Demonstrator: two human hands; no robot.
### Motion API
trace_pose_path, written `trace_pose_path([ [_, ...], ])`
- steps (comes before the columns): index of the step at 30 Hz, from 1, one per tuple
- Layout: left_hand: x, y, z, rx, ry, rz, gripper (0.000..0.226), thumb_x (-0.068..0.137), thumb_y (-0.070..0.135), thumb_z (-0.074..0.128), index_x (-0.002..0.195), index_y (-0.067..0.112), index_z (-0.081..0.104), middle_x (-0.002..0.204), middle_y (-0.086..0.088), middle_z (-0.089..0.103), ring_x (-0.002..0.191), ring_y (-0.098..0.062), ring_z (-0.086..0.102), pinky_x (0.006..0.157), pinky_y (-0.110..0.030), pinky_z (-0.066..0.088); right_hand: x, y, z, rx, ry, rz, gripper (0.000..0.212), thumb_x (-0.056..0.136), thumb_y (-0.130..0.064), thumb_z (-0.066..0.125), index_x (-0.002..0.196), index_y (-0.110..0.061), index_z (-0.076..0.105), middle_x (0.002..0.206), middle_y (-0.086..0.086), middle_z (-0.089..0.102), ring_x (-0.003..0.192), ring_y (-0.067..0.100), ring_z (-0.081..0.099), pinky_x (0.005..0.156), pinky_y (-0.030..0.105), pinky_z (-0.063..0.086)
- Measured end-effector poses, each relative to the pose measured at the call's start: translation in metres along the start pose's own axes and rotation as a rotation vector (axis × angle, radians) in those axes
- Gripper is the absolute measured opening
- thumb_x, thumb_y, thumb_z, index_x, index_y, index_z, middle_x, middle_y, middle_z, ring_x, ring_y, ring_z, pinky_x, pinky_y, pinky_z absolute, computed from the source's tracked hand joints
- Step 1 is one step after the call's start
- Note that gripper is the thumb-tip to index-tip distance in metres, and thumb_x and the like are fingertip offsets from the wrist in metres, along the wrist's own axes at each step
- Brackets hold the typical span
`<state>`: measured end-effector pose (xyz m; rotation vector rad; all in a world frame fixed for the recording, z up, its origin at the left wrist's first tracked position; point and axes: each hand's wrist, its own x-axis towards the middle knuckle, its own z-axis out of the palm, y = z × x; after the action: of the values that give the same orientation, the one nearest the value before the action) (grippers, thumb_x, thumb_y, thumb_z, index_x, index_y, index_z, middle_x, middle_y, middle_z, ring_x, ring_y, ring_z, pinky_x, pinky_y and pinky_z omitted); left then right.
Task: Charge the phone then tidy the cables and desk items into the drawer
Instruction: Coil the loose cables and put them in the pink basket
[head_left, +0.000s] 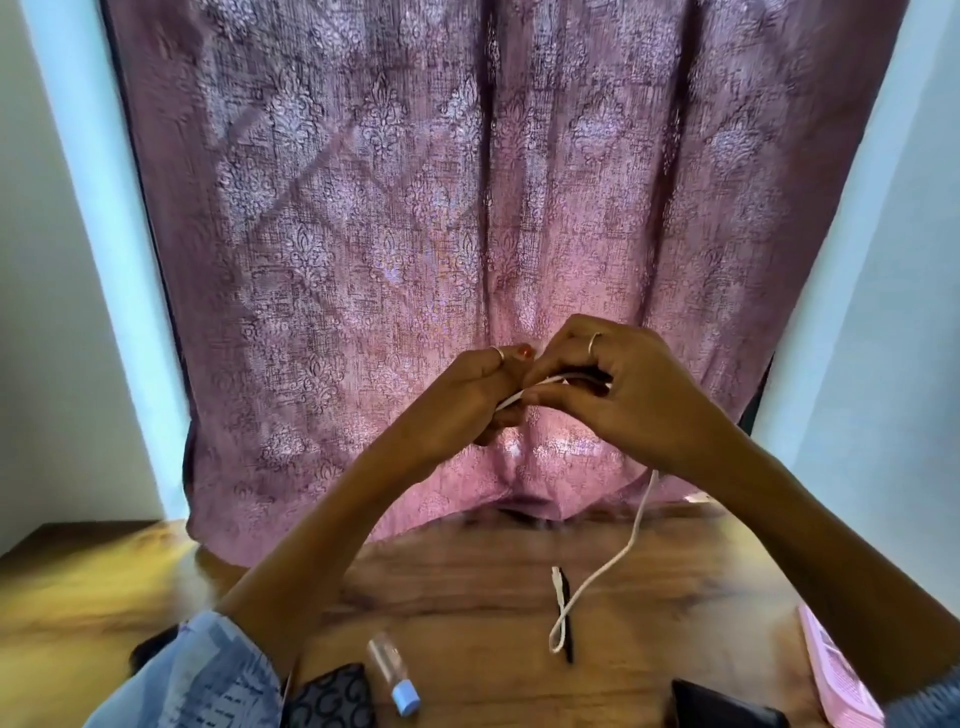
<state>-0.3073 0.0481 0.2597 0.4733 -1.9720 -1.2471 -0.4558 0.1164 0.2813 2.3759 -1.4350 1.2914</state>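
Note:
Both hands are raised above the wooden desk, in front of a pink curtain. My left hand and my right hand meet around a white cable and a small dark object between the fingers, mostly hidden. The cable hangs down from my right hand to the desk, where it loops and ends in a white plug. A dark phone-like object lies at the near edge on the right.
A thin black pen lies under the cable loop. A clear tube with a blue cap and a dark patterned pouch sit near the front. A pink booklet rests at the right edge. The pink curtain hangs behind the desk.

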Motion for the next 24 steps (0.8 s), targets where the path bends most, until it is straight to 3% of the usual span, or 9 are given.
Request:
trace_pose_path([
  [3,-0.006,0.004,0.003,0.017,-0.032,-0.008,0.049,0.093,0.05,0.028,0.066,0.012,0.043,0.047,0.008,0.033,0.039,-0.003,0.023,0.041,-0.016,0.02,0.002,0.0,-0.005,0.059,0.018,0.001,0.009,0.075,-0.018,0.077,0.082,-0.016,0.073,0.083,-0.009,0.062,0.077,0.006,0.064,0.076,0.024,0.054],
  [7,-0.015,0.009,0.005,-0.062,-0.162,-0.044,0.068,0.086,0.058,0.025,0.08,-0.004,0.052,0.047,0.007,0.026,0.04,-0.005,0.015,0.043,-0.017,0.013,0.001,0.001,-0.007,0.192,0.059,0.002,0.011,0.075,-0.019,0.077,0.08,-0.022,0.068,0.082,-0.003,0.06,0.066,0.013,0.06,0.063,0.027,0.05],
  [10,-0.022,0.012,0.009,-0.223,-0.211,-0.085,0.071,0.086,0.056,0.029,0.098,-0.008,0.058,0.047,0.007,0.024,0.038,-0.003,0.014,0.039,-0.016,0.01,-0.008,0.003,-0.004,0.331,0.122,0.059,0.005,0.076,-0.023,0.069,0.078,-0.018,0.068,0.076,0.002,0.063,0.062,0.026,0.054,0.059,0.034,0.045],
  [14,-0.021,0.01,0.024,-0.678,-0.222,-0.029,0.05,0.092,0.043,0.033,0.097,0.003,0.063,0.042,0.008,0.028,0.031,0.001,0.017,0.035,-0.018,0.008,-0.026,0.017,0.006,0.532,0.224,0.179,0.01,0.084,-0.022,0.059,0.082,-0.021,0.069,0.057,-0.005,0.058,0.046,0.011,0.043,0.044,0.022,0.035],
  [16,-0.014,0.006,0.033,-0.886,-0.213,0.034,0.043,0.093,0.036,0.035,0.098,0.007,0.067,0.042,0.007,0.032,0.03,-0.001,0.017,0.037,-0.018,0.014,-0.037,0.03,0.012,0.523,0.25,0.262,0.016,0.087,-0.025,0.055,0.091,-0.015,0.067,0.058,-0.004,0.055,0.042,0.006,0.038,0.039,0.017,0.03],
  [18,-0.006,0.003,0.04,-1.026,-0.215,0.085,0.036,0.092,0.031,0.039,0.105,0.009,0.065,0.047,0.006,0.037,0.034,-0.003,0.02,0.04,-0.017,0.023,-0.048,0.041,0.022,0.541,0.265,0.324,0.014,0.093,-0.018,0.054,0.094,-0.021,0.067,0.057,0.0,0.052,0.041,0.004,0.038,0.039,0.015,0.03],
  [21,0.008,-0.003,0.059,-1.055,-0.199,0.13,0.037,0.088,0.026,0.049,0.12,0.008,0.056,0.056,0.007,0.041,0.04,-0.002,0.035,0.047,-0.017,0.034,-0.071,0.05,0.033,0.474,0.243,0.34,0.035,0.096,-0.006,0.048,0.099,-0.036,0.065,0.054,0.005,0.048,0.044,0.007,0.038,0.042,0.016,0.033],
  [24,0.018,-0.01,0.084,-0.942,-0.075,0.127,0.043,0.085,0.021,0.052,0.126,0.007,0.051,0.06,0.007,0.044,0.044,-0.004,0.041,0.05,-0.018,0.037,-0.093,0.055,0.031,0.326,0.16,0.395,0.027,0.098,-0.008,0.045,0.114,-0.024,0.06,0.055,0.001,0.049,0.046,0.005,0.042,0.046,0.017,0.036],
])
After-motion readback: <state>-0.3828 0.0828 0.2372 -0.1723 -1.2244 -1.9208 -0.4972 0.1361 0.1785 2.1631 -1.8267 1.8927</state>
